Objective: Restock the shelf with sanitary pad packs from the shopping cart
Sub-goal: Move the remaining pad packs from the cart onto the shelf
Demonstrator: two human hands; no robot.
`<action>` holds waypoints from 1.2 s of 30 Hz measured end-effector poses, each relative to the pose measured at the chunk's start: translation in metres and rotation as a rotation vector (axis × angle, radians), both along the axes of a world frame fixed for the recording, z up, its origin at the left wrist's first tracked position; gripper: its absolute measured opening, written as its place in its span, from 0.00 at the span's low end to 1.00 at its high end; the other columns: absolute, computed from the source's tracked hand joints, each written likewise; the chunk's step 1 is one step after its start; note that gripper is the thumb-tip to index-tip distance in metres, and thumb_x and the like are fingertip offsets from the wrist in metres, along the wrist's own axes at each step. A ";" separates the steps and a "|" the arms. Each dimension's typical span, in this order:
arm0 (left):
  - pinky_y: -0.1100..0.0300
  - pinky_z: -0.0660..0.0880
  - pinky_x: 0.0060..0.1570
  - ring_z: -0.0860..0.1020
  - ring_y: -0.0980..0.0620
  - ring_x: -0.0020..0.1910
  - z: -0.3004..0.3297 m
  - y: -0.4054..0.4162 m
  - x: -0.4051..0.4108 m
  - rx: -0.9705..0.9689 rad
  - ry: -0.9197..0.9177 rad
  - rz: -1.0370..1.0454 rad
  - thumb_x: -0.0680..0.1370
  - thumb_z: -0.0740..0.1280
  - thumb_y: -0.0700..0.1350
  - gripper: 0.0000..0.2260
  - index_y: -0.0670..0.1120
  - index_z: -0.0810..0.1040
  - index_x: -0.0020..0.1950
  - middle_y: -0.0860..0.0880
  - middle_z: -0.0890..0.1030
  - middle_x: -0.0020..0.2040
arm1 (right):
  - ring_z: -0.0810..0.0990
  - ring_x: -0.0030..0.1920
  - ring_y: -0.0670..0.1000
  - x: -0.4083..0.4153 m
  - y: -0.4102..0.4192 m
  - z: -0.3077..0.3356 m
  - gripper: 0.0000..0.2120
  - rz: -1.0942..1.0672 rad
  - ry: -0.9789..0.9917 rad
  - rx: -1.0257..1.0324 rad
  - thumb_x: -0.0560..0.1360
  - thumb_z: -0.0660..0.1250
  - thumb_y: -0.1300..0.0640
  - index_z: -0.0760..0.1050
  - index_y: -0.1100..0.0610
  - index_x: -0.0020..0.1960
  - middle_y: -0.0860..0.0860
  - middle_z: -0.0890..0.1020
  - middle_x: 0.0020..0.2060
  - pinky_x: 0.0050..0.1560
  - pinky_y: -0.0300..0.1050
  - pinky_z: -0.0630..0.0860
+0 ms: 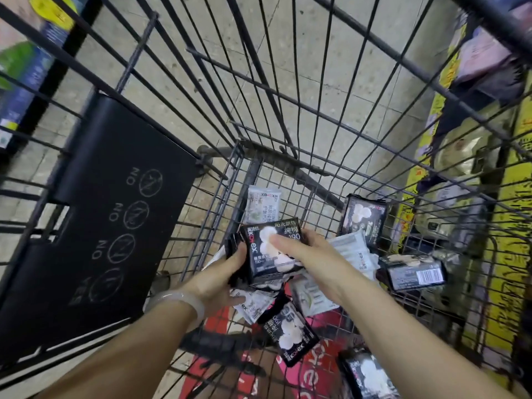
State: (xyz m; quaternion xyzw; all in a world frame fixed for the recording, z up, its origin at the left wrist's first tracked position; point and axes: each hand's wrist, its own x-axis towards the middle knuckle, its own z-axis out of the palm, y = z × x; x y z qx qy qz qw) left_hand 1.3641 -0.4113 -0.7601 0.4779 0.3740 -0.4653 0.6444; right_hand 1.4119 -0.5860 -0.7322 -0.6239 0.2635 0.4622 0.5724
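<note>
Both my arms reach down into the wire shopping cart. My left hand grips the left side of a small stack of black sanitary pad packs. My right hand holds the same stack from the right, thumb lying across the top pack's white flower print. More black packs lie in the cart at the far right, at the right, in front of my hands and at the bottom. White packs lie among them.
The cart's black child-seat flap with "NO" symbols stands at the left. Shelves with packaged goods and yellow price strips run along the right. Another shelf is at the upper left. A red and pink carton lies under the cart.
</note>
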 end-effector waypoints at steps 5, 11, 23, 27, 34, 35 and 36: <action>0.55 0.71 0.62 0.78 0.51 0.60 0.011 0.001 0.011 -0.098 -0.128 0.043 0.49 0.66 0.76 0.47 0.53 0.74 0.63 0.47 0.80 0.62 | 0.72 0.62 0.47 0.000 0.015 0.011 0.34 -0.070 0.105 0.139 0.69 0.68 0.42 0.61 0.49 0.70 0.39 0.71 0.59 0.71 0.55 0.63; 0.60 0.74 0.58 0.76 0.49 0.63 0.036 0.003 0.038 0.010 -0.303 -0.093 0.71 0.64 0.68 0.37 0.41 0.70 0.69 0.43 0.76 0.67 | 0.73 0.63 0.48 0.009 0.005 0.039 0.48 -0.131 0.059 0.196 0.58 0.75 0.38 0.62 0.52 0.72 0.48 0.70 0.68 0.62 0.50 0.71; 0.40 0.61 0.71 0.70 0.43 0.69 0.140 -0.034 0.082 -0.212 -0.413 -0.306 0.53 0.77 0.69 0.58 0.55 0.57 0.77 0.44 0.72 0.71 | 0.60 0.73 0.49 0.000 -0.032 0.159 0.63 -0.244 -0.218 0.048 0.46 0.73 0.30 0.54 0.47 0.76 0.45 0.59 0.75 0.71 0.56 0.58; 0.41 0.62 0.71 0.73 0.42 0.66 0.177 -0.053 0.083 -0.287 -0.511 -0.275 0.53 0.80 0.62 0.59 0.45 0.57 0.77 0.42 0.76 0.66 | 0.69 0.70 0.50 -0.019 -0.053 0.204 0.72 -0.361 -0.283 0.187 0.42 0.80 0.35 0.46 0.46 0.77 0.48 0.68 0.71 0.73 0.56 0.60; 0.56 0.79 0.48 0.82 0.44 0.51 0.253 -0.096 0.041 -0.393 -0.581 -0.336 0.43 0.82 0.61 0.58 0.38 0.71 0.68 0.40 0.83 0.55 | 0.74 0.66 0.53 -0.076 -0.073 0.240 0.64 -0.577 -0.297 0.171 0.49 0.73 0.27 0.53 0.50 0.76 0.53 0.71 0.70 0.67 0.55 0.69; 0.59 0.80 0.44 0.84 0.47 0.47 0.261 -0.103 0.030 -0.416 -0.604 -0.363 0.41 0.81 0.62 0.56 0.38 0.74 0.64 0.41 0.84 0.51 | 0.71 0.68 0.52 -0.091 -0.076 0.250 0.66 -0.566 -0.295 0.168 0.47 0.72 0.25 0.50 0.49 0.77 0.52 0.66 0.72 0.68 0.56 0.68; 0.61 0.80 0.40 0.84 0.49 0.42 0.268 -0.109 0.018 -0.428 -0.605 -0.363 0.37 0.81 0.61 0.54 0.39 0.77 0.59 0.43 0.86 0.45 | 0.71 0.68 0.51 -0.101 -0.081 0.257 0.65 -0.570 -0.326 0.146 0.47 0.71 0.24 0.52 0.48 0.76 0.51 0.65 0.73 0.67 0.56 0.69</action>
